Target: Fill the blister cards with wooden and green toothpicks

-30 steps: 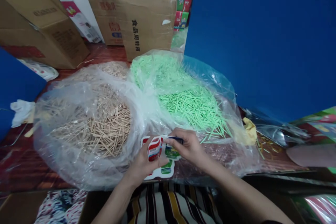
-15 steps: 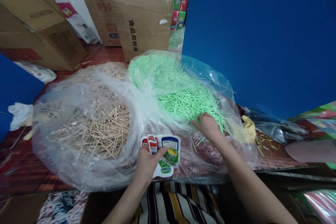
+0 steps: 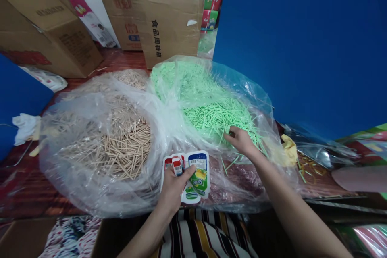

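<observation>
Your right hand (image 3: 241, 141) has left the cards (image 3: 202, 170) for the green sticks (image 3: 216, 116); can't tell its pinch. Left hand (image 3: 173, 188) alone clamps cards, tabletop (image 3: 121, 59) front edge.

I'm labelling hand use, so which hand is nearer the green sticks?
Right. The right hand is at the near edge of the green sticks; whether it grips any is unclear. The left hand is farther off, nearer the body and leftward, holding cards.

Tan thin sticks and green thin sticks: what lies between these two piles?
The head view shows bunched translucent plastic film between tan sticks and green sticks.
</observation>
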Demonstrator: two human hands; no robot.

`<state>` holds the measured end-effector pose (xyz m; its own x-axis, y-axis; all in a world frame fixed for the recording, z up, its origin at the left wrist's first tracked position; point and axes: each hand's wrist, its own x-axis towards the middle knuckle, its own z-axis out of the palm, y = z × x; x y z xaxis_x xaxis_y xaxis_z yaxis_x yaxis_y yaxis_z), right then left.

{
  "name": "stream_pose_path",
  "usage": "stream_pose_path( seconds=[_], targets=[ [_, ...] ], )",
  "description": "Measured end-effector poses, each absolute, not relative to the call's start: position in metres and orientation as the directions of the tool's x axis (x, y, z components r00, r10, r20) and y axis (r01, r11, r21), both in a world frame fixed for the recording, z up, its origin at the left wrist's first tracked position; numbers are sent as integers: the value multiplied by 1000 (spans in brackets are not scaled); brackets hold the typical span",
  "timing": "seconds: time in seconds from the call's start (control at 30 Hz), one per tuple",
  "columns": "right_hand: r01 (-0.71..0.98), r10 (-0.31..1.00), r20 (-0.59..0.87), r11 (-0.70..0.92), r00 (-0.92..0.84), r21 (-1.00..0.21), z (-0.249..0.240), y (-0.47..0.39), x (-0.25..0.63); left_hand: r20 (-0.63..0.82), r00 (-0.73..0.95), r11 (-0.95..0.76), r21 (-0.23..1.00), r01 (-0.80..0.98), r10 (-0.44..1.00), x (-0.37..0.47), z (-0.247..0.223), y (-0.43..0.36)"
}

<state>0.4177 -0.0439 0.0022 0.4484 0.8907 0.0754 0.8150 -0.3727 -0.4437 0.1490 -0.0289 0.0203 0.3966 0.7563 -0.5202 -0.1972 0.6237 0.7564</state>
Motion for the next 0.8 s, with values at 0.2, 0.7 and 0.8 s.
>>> stream_pose_path(
  seconds=[0.2, 0.7, 0.8],
  targets=[
    [754, 844, 196, -311, 498, -578, -10, -50, 410, -502, 413, 597, 790, -140, 760, 148, 11, -30],
    [499, 736, 189, -225, 650, -837, -6, -53, 409, -443, 381, 530, 833, -160, 812, 146, 1, -26],
    [210, 756, 75, -84, 651, -974, -5, -52, 405, -441, 399, 515, 852, -97, 804, 145, 3, -25]
  ],
)
